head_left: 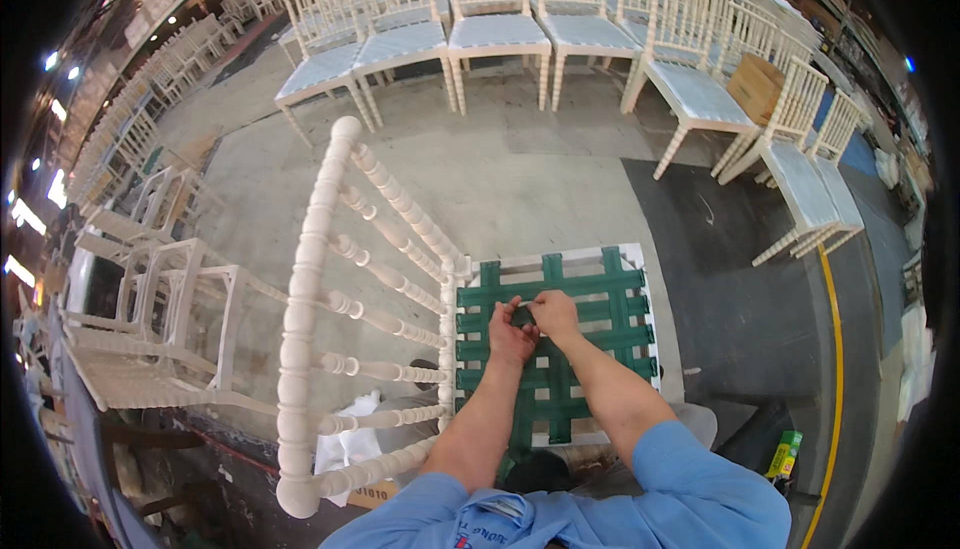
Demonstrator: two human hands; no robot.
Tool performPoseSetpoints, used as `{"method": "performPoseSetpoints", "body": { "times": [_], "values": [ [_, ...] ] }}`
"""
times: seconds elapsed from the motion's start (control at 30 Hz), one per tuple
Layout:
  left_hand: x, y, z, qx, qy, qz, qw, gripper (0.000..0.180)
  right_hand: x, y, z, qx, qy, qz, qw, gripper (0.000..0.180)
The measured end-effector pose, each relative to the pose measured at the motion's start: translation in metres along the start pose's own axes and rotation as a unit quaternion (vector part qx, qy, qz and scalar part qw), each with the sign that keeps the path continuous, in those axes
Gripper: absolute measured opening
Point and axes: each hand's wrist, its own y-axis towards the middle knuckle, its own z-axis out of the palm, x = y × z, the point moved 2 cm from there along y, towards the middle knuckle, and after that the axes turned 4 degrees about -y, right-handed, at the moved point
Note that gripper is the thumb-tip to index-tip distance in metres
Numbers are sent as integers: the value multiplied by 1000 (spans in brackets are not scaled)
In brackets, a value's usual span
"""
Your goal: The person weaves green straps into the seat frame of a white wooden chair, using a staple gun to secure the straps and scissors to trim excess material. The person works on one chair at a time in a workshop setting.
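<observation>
A cream chair frame with turned, bead-like spindles (388, 322) stands in front of me, its back on the left side. Dark green straps (553, 411) cross in a woven grid over its white seat frame (647, 344). Above the far part of this webbing, my left hand (510, 337) is cupped, palm up, around a small dark piece (522, 316), too small to name. My right hand (553, 314) meets it from the right, its fingers pinched together at the edge of that piece. What the right fingertips grip is hidden.
Rows of cream chairs with pale covered seats (498, 31) line the far side. Bare chair frames (180, 319) lie stacked at left. A cardboard box (757, 87) rests on a chair at right. A yellow floor line (834, 349) and a green-yellow box (785, 454) are at right.
</observation>
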Motion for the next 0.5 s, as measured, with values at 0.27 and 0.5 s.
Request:
{"method": "performPoseSetpoints", "body": {
  "times": [0.27,0.5],
  "values": [
    [-6,-22,8,-24,12,-5,1000,25,-3,4,8,1,24,-28,999,22],
    [-15,-59,9,-90,417,246,870,42,-11,15,-10,100,465,230,849,19]
  ]
}}
